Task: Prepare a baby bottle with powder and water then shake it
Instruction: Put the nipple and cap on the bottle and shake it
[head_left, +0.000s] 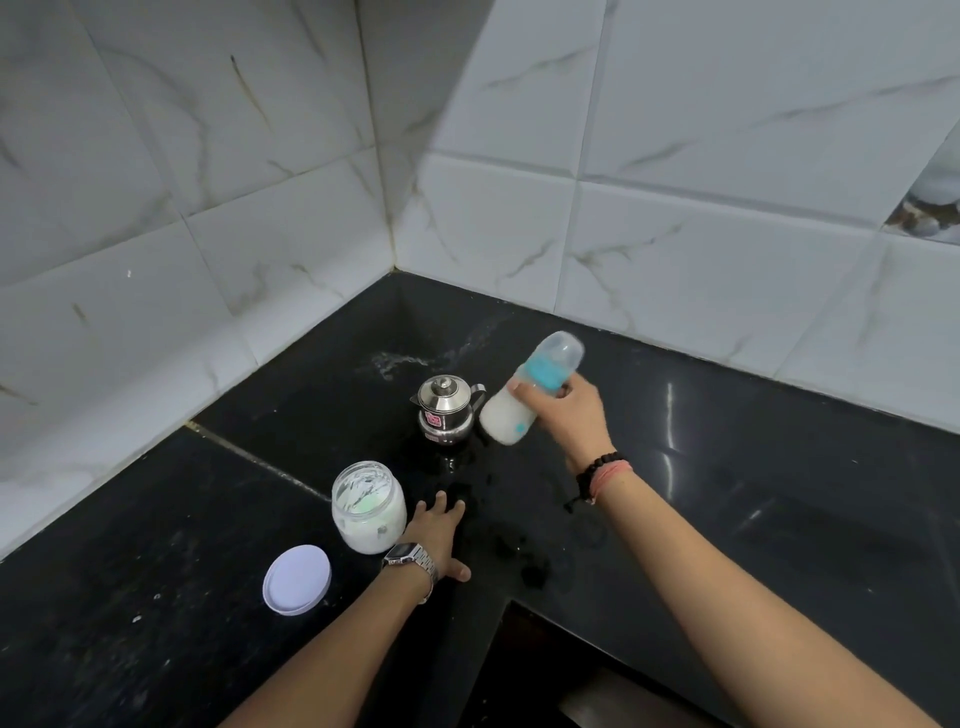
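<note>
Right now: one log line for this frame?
phase: shaking | right hand: grips baby bottle, tilted, milky | left hand: flat on counter | powder jar: open

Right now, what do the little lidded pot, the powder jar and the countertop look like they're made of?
Little lidded pot: polished steel, likely, given its mirror-like shine. Powder jar: clear glass or plastic, cannot tell which; white powder shows through. Countertop: glossy black stone, seemingly granite, reflecting light.

White marble-veined wall tiles (675, 156) meet in a corner directly above the glossy black countertop (779, 493).
</note>
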